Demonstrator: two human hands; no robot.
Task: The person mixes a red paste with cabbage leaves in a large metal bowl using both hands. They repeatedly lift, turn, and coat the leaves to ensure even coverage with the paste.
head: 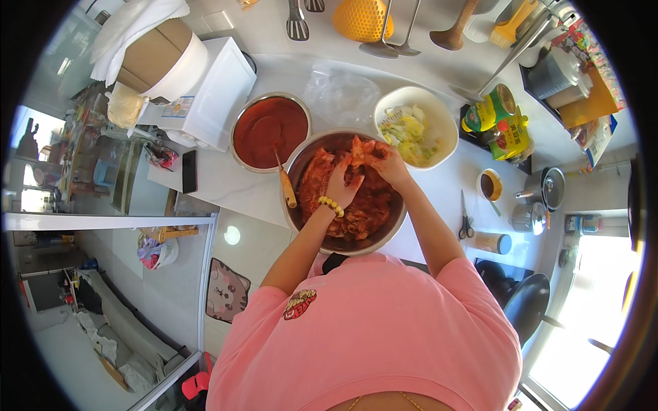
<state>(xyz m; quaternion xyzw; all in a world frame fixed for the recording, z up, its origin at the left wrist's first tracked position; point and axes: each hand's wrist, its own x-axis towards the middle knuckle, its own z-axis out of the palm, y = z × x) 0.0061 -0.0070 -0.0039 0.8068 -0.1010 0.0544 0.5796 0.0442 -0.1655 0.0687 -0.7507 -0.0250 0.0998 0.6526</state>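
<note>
In front of me stands a large steel bowl [397, 222] of red, sauce-coated leaves [320, 174], which look like cabbage. Over its far side, my right hand [386, 163] pinches one sauce-coated leaf [357, 148] by its raised end. My left hand [345, 183], with a yellow beaded bracelet at the wrist, has its fingertips against the lower part of that leaf; whether they grip it is hard to see. To the far left, a smaller steel bowl [234, 147] holds red paste [257, 115]. A wooden-handled ladle [288, 189] rests in it, handle over the big bowl's rim.
A white bowl [451, 134] with pale cabbage pieces sits at the far right, beside a clear plastic bag [339, 92]. Scissors [465, 221], a cup of dark liquid [490, 185] and a jar [492, 243] stand rightward. A phone [189, 171] lies near the left counter edge.
</note>
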